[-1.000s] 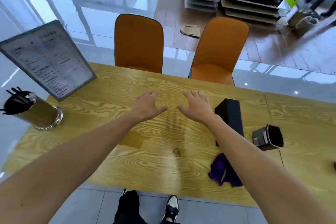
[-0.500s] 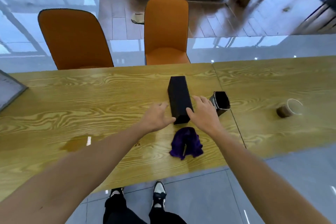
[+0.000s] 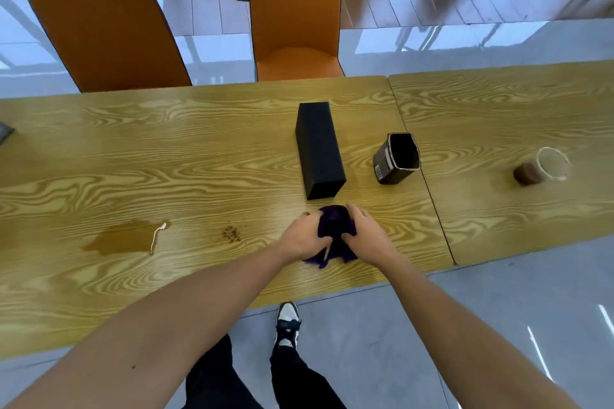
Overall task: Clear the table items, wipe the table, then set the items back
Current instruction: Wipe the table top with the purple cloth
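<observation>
While both bare forearms are being extended over the yellow wood-grain table (image 3: 199, 149), a crumpled purple cloth (image 3: 334, 219) is being gripped at the near edge by the left hand (image 3: 304, 237) and the right hand (image 3: 367, 236), whose fingers are being curled closed onto its two sides. At twelve o'clock of the cloth, just beside it, a tall matte black rectangular box (image 3: 319, 149) is being shown lying flat. At two o'clock, a dark brown open-topped carton (image 3: 397, 158) is being displayed, and further at three o'clock, on the adjoining tabletop, a clear plastic cup of brown liquid (image 3: 540, 166). At nine o'clock, a brown liquid spill (image 3: 124, 237) and small brown crumbs (image 3: 231, 233) are being shown.
</observation>
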Available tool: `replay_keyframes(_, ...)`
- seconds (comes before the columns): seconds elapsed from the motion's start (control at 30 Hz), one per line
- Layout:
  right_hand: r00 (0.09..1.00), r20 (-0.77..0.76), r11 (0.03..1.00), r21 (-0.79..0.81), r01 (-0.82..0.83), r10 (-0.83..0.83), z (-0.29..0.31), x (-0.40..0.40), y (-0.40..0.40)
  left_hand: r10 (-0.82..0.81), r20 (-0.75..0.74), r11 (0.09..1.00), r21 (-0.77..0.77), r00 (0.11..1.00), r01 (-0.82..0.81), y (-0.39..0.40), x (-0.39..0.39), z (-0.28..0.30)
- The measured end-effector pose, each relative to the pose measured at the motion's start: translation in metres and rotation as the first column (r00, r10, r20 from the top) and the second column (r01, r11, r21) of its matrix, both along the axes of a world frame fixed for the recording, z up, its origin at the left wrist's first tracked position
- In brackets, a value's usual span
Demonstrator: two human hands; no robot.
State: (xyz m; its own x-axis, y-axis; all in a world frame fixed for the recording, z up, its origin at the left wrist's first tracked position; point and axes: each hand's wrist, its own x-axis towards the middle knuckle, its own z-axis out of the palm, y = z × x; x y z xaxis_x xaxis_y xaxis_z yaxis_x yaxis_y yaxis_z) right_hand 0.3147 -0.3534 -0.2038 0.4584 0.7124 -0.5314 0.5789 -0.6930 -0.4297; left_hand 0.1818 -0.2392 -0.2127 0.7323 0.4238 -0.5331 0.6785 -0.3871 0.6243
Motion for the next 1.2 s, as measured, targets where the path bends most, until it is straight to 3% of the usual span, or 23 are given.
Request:
replay_keyframes(0.2,0.995,-0.09,0.999,-0.017,0.032,-0.034,-0.019,-0.006,0.008,0.085,-0.022,0.996,0.002,0.996,-0.085,-0.008,0.003,-0.018)
replay_keyframes(0.3,0.985,-0.131,0.993,-0.042,0.106,-0.111,-0.024,-0.008,0.012,0.252,-0.103,0.956,-0.131,0.962,-0.264,-0.003,-0.001,-0.024)
replay_keyframes(0.43,0.989,-0.135,0.998,-0.024,0.066,-0.069,-0.021,-0.009,0.017,0.303,-0.067,0.928,-0.204,0.951,-0.311,0.004,-0.015,-0.023)
replay_keyframes(0.63,0.944,-0.31,0.993,-0.031,0.111,-0.115,0.026,-0.004,0.046,0.394,0.016,0.851,-0.385,0.919,-0.359,0.011,-0.033,-0.003)
replay_keyframes(0.8,0.942,-0.336,0.997,-0.078,-0.022,-0.006,0.074,-0.009,0.085,0.497,0.071,0.794,-0.438,0.865,-0.421,0.036,-0.053,0.026)
replay_keyframes(1.0,0.924,-0.353,0.976,-0.1,-0.195,0.148,0.111,-0.054,0.148,0.492,0.19,0.84,-0.361,0.85,-0.405,0.108,-0.132,0.066)
replay_keyframes(1.2,0.894,-0.317,0.945,0.026,-0.326,0.317,0.135,-0.111,0.208,0.419,0.275,0.903,-0.225,0.865,-0.366,0.178,-0.216,0.104)
